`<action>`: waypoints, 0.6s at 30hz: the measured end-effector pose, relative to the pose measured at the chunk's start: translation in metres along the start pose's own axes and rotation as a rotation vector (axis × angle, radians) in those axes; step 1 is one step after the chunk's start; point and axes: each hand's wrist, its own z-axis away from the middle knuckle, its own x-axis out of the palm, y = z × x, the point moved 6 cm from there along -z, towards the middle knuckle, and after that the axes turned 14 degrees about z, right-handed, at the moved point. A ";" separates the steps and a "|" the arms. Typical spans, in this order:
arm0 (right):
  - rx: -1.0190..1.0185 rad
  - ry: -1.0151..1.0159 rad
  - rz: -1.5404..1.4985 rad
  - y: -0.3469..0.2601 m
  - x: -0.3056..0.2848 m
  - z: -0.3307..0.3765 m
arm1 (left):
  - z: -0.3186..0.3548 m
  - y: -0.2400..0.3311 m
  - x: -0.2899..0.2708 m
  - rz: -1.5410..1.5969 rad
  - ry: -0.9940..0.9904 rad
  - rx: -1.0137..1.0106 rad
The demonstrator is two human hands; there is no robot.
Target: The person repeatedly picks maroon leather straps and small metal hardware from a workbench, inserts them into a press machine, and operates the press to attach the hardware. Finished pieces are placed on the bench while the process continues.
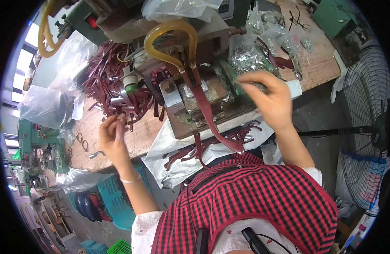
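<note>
A long maroon strap (205, 108) with a metal end lies across the press machine's metal bed (174, 108) and hangs toward my apron. Its upper end sits under the press head. To the right, my right hand (273, 101) is raised beside a bag of small silvery parts (245, 57). Thumb and forefinger come together at their tips; anything between them is too small to make out. My left hand (114, 139) has curled fingers at the lower edge of a heaped pile of maroon straps (104, 76). What those fingers hold, if anything, is hidden.
More straps (220, 142) rest on white cloth (155, 158) at the table's front edge. Scissors (81, 142) lie at the left. A yellow hose (169, 26) loops above the press bed. A floor fan (364, 127) stands right; a turquoise crate (114, 194) is below left.
</note>
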 end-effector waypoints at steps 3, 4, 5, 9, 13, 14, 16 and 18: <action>0.014 -0.018 -0.055 -0.018 0.045 -0.038 | -0.009 -0.020 0.013 -0.094 0.051 -0.070; 0.126 -0.054 -0.200 -0.018 0.061 -0.037 | -0.007 -0.033 0.014 -0.097 0.072 -0.059; 0.102 -0.033 -0.265 -0.022 0.067 -0.033 | 0.000 -0.041 0.010 -0.032 0.115 -0.085; 0.143 -0.038 -0.401 -0.015 0.075 -0.024 | 0.012 -0.062 0.017 0.068 0.070 -0.034; 0.179 -0.034 -0.493 -0.022 0.077 -0.025 | -0.001 -0.012 0.043 0.230 0.066 0.096; 0.185 -0.041 -0.523 -0.025 0.077 -0.026 | 0.000 0.016 0.056 0.287 0.058 0.165; 0.279 -0.126 -0.600 -0.038 0.079 -0.027 | 0.012 0.068 0.073 0.230 0.106 0.417; 0.304 -0.131 -0.575 -0.049 0.071 -0.023 | 0.027 0.107 0.085 0.133 -0.026 0.604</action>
